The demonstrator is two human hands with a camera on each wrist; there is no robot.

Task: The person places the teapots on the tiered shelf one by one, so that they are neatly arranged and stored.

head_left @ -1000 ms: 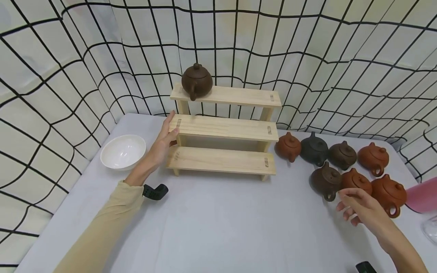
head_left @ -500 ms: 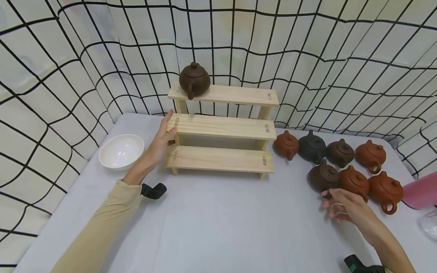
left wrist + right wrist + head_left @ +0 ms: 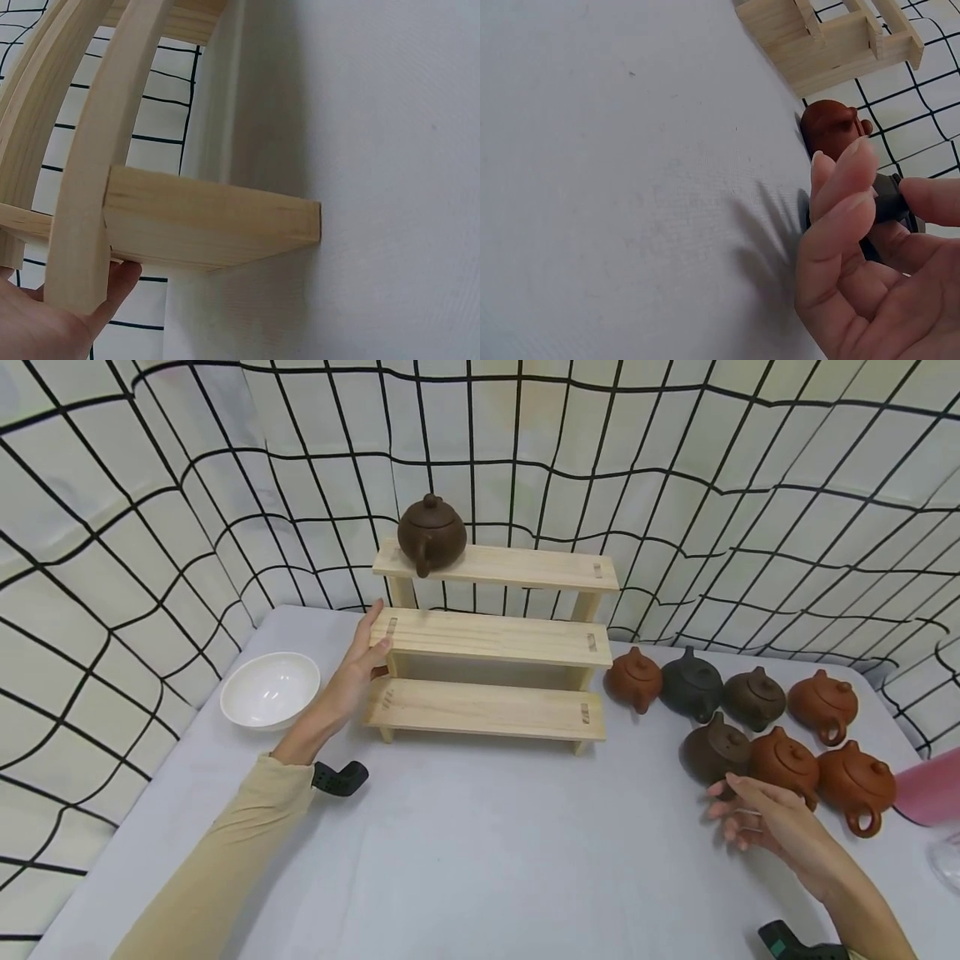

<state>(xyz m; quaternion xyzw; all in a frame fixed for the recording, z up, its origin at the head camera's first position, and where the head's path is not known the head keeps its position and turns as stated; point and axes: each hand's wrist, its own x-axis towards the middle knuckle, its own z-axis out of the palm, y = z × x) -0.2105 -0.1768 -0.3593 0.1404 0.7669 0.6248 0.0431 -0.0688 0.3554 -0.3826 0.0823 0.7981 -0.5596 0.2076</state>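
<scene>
My left hand (image 3: 347, 683) grips the left end of a three-tier wooden display stand (image 3: 491, 637), at its middle shelf. In the left wrist view, fingers (image 3: 124, 283) show behind the stand's upright. My right hand (image 3: 783, 831) is at the front of a dark brown clay teapot (image 3: 712, 750), thumb and index finger pinching its handle, which they mostly hide. The right wrist view shows the other fingers (image 3: 832, 225) loosely curled, with a dark part of the teapot between thumb and index finger. Another dark brown teapot (image 3: 432, 535) sits on the top shelf's left end.
Several teapots crowd the right side, among them a small reddish one (image 3: 634, 680), a black one (image 3: 690, 683) and an orange one (image 3: 857, 783). A white bowl (image 3: 270, 691) stands left. Black wire mesh (image 3: 517, 464) rises behind; a pink object (image 3: 930, 787) lies far right.
My right hand has moved left from in front of the orange teapot to the dark brown teapot's handle and taken hold of it. The left hand stays on the stand.
</scene>
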